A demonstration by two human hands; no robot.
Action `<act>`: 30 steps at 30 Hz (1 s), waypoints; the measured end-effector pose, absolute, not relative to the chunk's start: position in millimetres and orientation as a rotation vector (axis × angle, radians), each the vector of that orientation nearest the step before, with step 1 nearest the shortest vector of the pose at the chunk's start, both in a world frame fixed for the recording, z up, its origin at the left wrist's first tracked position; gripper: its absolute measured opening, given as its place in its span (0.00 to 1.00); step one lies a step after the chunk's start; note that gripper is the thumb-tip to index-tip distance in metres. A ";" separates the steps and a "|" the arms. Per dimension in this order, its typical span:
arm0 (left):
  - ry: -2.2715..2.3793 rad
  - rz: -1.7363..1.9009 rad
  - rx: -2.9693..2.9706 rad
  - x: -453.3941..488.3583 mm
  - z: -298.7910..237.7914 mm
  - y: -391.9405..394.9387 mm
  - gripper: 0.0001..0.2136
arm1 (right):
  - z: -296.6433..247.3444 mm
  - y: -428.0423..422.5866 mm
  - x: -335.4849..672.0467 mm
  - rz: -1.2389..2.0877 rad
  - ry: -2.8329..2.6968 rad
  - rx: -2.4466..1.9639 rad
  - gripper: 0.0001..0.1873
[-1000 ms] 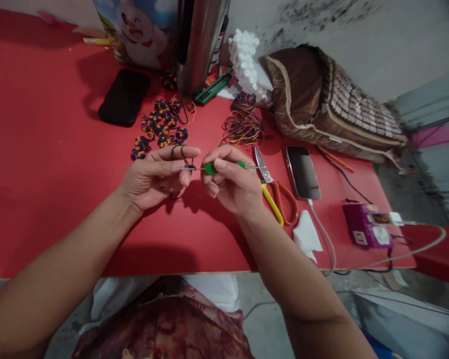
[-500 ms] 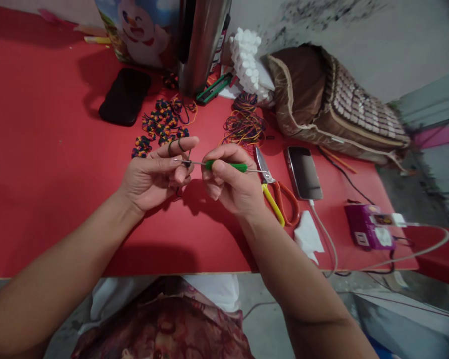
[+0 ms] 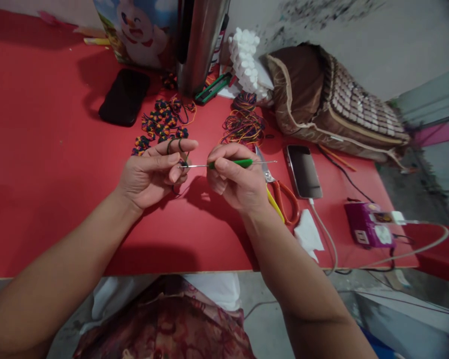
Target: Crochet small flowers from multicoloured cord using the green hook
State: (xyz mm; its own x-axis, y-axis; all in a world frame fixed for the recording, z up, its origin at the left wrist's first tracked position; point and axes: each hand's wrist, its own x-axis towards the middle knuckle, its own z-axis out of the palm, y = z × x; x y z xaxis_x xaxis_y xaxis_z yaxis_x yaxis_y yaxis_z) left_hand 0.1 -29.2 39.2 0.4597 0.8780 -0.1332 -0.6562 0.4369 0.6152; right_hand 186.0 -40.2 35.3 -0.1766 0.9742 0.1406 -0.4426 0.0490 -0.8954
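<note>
The garment (image 3: 168,324) worn is dark red (swirl-patterned), leaving forearms (image 3: 97,234) bare.

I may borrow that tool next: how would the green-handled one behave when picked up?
The green-handled tool is probably stiff: its thin metal shaft juts straight from both ends. It looks light: the right hand holds it in a pinch. Lifting it might tug the dark thread, which appears to touch its shaft.

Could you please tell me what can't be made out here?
In the head view:
Part of the scissors, hidden behind the right hand.
Detail of the dark yarn, too small and partly covered by the left hand.
Top of the metal flask, cut off by the upper edge.
Tip shape of the green-handled tool, too small.
</note>
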 end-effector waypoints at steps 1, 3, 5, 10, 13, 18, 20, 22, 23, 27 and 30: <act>0.495 1.011 0.556 -0.4 39.1 -29.3 0.09 | 35.7 -39.6 187.1 1.439 -1.060 -0.692 0.14; 0.540 1.046 0.605 -0.7 39.7 -29.6 0.09 | 36.2 -38.9 189.5 1.380 -1.084 -0.684 0.12; 0.582 1.091 0.645 0.2 41.4 -29.9 0.07 | 36.5 -39.0 192.6 1.308 -1.127 -0.695 0.10; 0.678 1.171 0.692 4.5 46.0 -31.7 0.04 | 38.2 -43.3 198.5 1.129 -1.237 -0.821 0.10; 0.677 1.192 0.685 5.4 45.5 -32.3 0.04 | 39.7 -46.7 196.9 1.063 -1.262 -0.886 0.12; 0.668 1.185 0.660 5.0 44.4 -30.0 0.05 | 37.5 -49.4 190.4 1.006 -1.265 -0.885 0.11; 0.656 1.166 0.643 5.0 44.9 -29.0 0.06 | 35.6 -49.6 189.4 0.972 -1.283 -0.887 0.11; 0.654 1.164 0.624 5.1 45.6 -28.4 0.06 | 34.2 -49.9 189.7 0.930 -1.311 -0.907 0.11; 0.662 1.168 0.620 5.3 45.8 -28.3 0.06 | 33.8 -50.1 190.0 0.910 -1.326 -0.922 0.11; 0.692 1.189 0.655 5.6 45.0 -28.6 0.06 | 33.8 -51.5 190.8 0.867 -1.350 -0.946 0.11; 0.665 1.181 0.686 5.4 42.1 -28.8 0.05 | 35.2 -53.6 190.0 0.871 -1.350 -0.919 0.07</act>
State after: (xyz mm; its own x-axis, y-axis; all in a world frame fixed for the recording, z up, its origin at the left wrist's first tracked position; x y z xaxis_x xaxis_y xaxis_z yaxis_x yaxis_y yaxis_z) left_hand 5.4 -28.8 42.1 0.2448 0.9639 -0.1045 -0.5890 0.2335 0.7736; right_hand 190.0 -53.6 35.2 0.0385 0.9143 0.4031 0.0098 0.4031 -0.9151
